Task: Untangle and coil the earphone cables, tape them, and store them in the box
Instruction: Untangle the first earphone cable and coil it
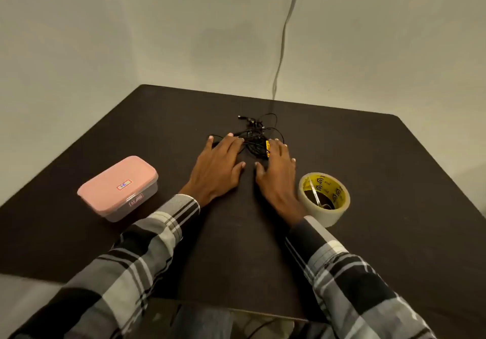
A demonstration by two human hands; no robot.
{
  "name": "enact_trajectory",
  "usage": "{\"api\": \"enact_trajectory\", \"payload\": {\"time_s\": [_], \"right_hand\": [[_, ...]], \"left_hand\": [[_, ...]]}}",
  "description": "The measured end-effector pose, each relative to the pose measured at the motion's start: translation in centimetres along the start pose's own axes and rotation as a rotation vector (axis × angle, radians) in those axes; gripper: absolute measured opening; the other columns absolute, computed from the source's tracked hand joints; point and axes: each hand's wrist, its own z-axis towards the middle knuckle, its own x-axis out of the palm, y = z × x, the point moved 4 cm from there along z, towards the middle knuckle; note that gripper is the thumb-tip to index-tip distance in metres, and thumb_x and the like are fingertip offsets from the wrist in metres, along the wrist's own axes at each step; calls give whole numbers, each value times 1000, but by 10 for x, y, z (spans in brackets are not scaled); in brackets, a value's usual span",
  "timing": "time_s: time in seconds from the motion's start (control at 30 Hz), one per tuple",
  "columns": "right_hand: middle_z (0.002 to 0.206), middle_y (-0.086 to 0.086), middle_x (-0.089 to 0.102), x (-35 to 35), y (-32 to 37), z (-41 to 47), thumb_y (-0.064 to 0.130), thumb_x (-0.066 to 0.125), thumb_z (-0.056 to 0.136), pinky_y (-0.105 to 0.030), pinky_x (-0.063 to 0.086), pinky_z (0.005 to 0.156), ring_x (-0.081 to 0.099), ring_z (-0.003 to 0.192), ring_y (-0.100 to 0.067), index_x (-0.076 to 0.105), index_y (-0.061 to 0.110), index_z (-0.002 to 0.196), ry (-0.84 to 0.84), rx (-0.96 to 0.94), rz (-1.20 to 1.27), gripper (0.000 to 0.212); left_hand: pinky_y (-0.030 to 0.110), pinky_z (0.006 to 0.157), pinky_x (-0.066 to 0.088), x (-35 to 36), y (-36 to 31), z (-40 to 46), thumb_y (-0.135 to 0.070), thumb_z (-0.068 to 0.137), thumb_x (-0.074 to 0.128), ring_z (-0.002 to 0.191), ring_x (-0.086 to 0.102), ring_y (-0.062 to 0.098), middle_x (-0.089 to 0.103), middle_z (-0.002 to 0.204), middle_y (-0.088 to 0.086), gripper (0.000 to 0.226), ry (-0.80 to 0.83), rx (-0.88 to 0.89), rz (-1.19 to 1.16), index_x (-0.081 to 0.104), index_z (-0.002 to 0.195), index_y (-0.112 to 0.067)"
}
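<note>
A tangled heap of black earphone cables [256, 132] lies on the dark table [368, 170] toward its far middle, with a small yellow tag in it. My left hand [219, 166] lies flat, palm down, its straight fingertips touching the heap's left side. My right hand [277, 173] lies flat beside it, fingers reaching the heap's right side next to the yellow tag. A clear box with a shut pink lid [118, 186] stands at the left. A roll of tape [324, 198] with a yellow core stands at the right, close to my right wrist.
A grey wall rises behind the table, and a thin grey cable [285, 33] runs down it to the table's far edge. The table's near edge is below my forearms, which wear checked sleeves.
</note>
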Motion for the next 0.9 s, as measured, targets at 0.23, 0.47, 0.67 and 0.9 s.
{"api": "enact_trajectory", "payload": {"time_s": [0.23, 0.47, 0.67, 0.9], "right_hand": [[125, -5, 64, -14, -32, 7, 23, 62, 96, -32, 44, 97, 58, 115, -20, 70, 13, 112, -64, -139, -12, 20], [80, 7, 61, -35, -41, -4, 22, 55, 101, -13, 36, 56, 54, 67, -5, 58, 20, 99, -159, -230, 140, 4], [78, 5, 64, -51, -48, -12, 21, 53, 102, -28, 55, 62, 67, 71, -10, 57, 19, 101, -344, -150, 466, 5], [74, 3, 56, -70, -46, -3, 17, 57, 101, -22, 43, 55, 49, 62, -8, 63, 14, 99, -491, -153, 577, 8]], "left_hand": [[36, 81, 53, 5, 7, 8, -24, 93, 60, 97, 67, 24, 68, 114, 3, 24, -140, 26, -82, 68, 115, -16], [22, 58, 37, 6, 13, 10, -24, 92, 62, 86, 65, 17, 65, 103, -5, 12, -146, -4, -178, 71, 99, -21], [30, 71, 47, 11, 25, 13, -20, 92, 61, 94, 63, 17, 66, 105, -6, 15, -124, -113, -308, 70, 103, -21], [27, 72, 47, 7, 33, 15, -18, 90, 65, 94, 64, 16, 69, 105, -5, 16, -172, -148, -416, 71, 104, -19]]}}
